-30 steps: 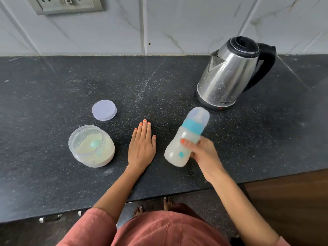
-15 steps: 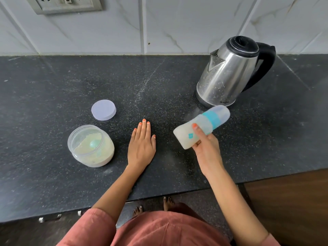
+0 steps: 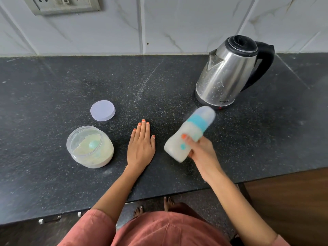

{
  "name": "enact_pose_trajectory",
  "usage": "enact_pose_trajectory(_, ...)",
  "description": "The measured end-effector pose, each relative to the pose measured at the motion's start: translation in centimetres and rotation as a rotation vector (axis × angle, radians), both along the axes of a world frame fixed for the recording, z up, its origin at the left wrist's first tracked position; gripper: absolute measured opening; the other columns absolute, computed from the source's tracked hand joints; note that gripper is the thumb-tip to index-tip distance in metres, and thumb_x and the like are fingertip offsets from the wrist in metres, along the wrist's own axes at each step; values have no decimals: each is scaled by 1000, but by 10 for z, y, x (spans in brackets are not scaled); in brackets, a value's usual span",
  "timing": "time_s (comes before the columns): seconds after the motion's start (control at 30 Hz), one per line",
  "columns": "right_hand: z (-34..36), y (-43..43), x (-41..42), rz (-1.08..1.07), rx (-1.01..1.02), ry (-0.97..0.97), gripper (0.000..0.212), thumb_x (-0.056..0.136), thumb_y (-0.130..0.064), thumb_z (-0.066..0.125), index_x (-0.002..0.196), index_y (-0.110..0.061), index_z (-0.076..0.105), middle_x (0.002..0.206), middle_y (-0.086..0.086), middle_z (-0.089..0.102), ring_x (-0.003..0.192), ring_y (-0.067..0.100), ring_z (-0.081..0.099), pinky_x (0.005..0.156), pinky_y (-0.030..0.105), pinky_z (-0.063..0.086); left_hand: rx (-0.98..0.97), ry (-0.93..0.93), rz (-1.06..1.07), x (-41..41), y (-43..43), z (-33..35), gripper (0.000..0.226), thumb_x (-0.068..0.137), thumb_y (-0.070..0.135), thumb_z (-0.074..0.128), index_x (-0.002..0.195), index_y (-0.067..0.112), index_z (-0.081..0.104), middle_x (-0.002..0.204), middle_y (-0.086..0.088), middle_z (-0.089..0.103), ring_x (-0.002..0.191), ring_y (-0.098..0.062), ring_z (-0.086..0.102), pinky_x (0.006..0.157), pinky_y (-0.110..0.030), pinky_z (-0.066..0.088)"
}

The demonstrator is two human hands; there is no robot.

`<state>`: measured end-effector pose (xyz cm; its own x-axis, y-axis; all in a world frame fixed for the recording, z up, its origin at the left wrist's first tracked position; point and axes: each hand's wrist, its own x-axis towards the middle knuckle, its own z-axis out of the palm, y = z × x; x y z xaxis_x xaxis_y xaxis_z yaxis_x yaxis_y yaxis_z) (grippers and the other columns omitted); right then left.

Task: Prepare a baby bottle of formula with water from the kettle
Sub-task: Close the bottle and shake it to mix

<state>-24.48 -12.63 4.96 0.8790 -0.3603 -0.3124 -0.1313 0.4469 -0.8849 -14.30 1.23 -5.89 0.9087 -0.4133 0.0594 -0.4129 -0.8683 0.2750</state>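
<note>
Nearest the camera is the person's rust-pink top [image 3: 159,231], with bare feet [image 3: 138,210] on the floor under the front edge of the dark speckled tabletop [image 3: 53,86].

The left hand [image 3: 141,148] lies flat, palm down, near the middle of the front edge. Its fingers are straight and together, and it's not holding anything. Just to the right of it, the right hand [image 3: 200,151] has its thumb and fingers wrapped round the lower half of the baby bottle [image 3: 190,132]. The bottle looks lifted off the tabletop and tilted, with its capped top pointing toward the back right. It's full of milky white liquid, has a teal ring, and looks pretty blurry.

Left of the flat hand sits the open formula tub [image 3: 106,157], with pale powder and a teal scoop [image 3: 93,145] inside. Its lilac lid [image 3: 103,110] lies flat just behind it, not touching.

Further back on the right stands the steel kettle [image 3: 227,75], lid closed, black handle facing the right edge. A wall socket [image 3: 63,4] sits on the tiles above the back left.
</note>
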Motion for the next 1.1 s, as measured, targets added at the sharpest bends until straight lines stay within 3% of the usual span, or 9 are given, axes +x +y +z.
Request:
enact_pose_trajectory(0.1,-3,7,-13,291,-246,80,17,59,-14,77,72,-24,73,76,-8,74,73,3,68,62,17,53,-4,0,0,0,-1,-1,53,100,29,23,147,7,10,157,-9,7,145,-21,6,116,-31,-1)
enact_pose_trajectory(0.3,5,-7,13,-175,193,-69,29,64,-24,67,92,-18,63,78,-10,74,79,4,68,68,23,57,-18,3,-3,0,0,-1,53,101,30,22,147,7,10,157,-10,6,145,-21,5,116,-31,-1)
enact_pose_trajectory(0.37,3,1,9,-95,82,-35,29,61,-24,69,89,-20,64,78,-10,74,80,5,68,71,24,57,-12,3,-6,0,0,0,53,101,30,22,147,7,9,157,-9,5,145,-21,4,116,-31,-2)
enact_pose_trajectory(0.5,-2,13,-12,280,-280,62,20,60,-10,77,74,-22,70,73,-9,73,74,5,67,65,19,54,-32,10,-6,0,0,1,53,100,27,26,147,5,13,156,-12,9,145,-23,8,116,-33,1)
enact_pose_trajectory(0.63,6,-4,7,-50,44,-15,23,61,-23,69,84,-18,66,77,-8,73,78,7,67,74,25,55,-21,0,-6,0,0,0,53,101,29,24,147,6,11,157,-10,8,145,-22,7,116,-32,0)
enact_pose_trajectory(0.7,6,-7,13,-173,110,-75,24,66,-22,67,89,-18,63,79,-9,73,79,4,68,73,23,56,-32,10,-5,-1,0,1,53,101,28,25,147,5,13,156,-11,9,145,-22,8,116,-33,2)
enact_pose_trajectory(0.9,-1,4,-11,304,-284,94,23,64,-6,76,80,-20,69,77,-7,74,77,6,67,67,19,54,-18,9,-2,0,0,1,53,101,28,24,147,7,11,157,-10,8,145,-21,7,116,-32,0)
enact_pose_trajectory(1.03,6,-10,7,-67,91,-36,29,62,-23,68,90,-18,64,80,-8,74,80,6,69,70,23,57,-11,3,1,0,0,0,53,101,29,22,147,7,9,157,-9,6,145,-20,5,116,-31,-1)
enact_pose_trajectory(1.1,4,-10,11,-152,153,-81,32,64,-24,65,95,-18,62,82,-9,73,81,5,68,73,24,57,-12,9,0,0,-1,0,53,101,29,22,147,7,9,157,-9,5,145,-20,4,116,-31,-1)
